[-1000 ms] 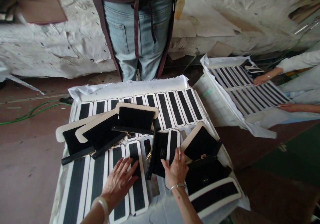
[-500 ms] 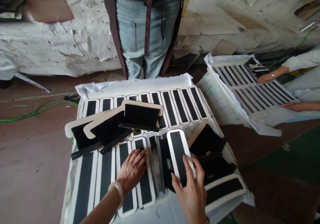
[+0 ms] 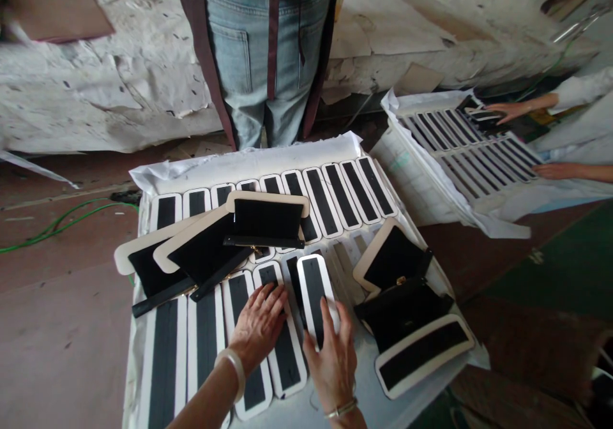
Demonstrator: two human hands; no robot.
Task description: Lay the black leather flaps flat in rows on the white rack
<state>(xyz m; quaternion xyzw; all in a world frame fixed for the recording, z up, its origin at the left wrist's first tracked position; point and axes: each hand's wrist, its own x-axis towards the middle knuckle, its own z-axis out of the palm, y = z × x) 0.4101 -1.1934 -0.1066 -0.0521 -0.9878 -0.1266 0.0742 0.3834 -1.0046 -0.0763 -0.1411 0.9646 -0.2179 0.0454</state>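
Right hand point(image 3: 332, 359): fingers grasping the near end of a black-and-white panel point(image 3: 313, 288), thumb at one edge, probably for steady control. Panel is just right of a neighbouring panel point(image 3: 287, 362), above or on the bench point(image 3: 366, 378); contact unclear. Left hand point(image 3: 258, 323) grips nothing, fingers resting on that neighbour, seemingly keeping it put. Black pouches point(image 3: 265, 218) overlap, maybe saving room.

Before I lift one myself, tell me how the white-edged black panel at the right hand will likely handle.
The panel probably holds its shape, since its long edges look straight beyond the right hand. It looks thin, so it's likely light. Being flat, it seems unlikely to roll.
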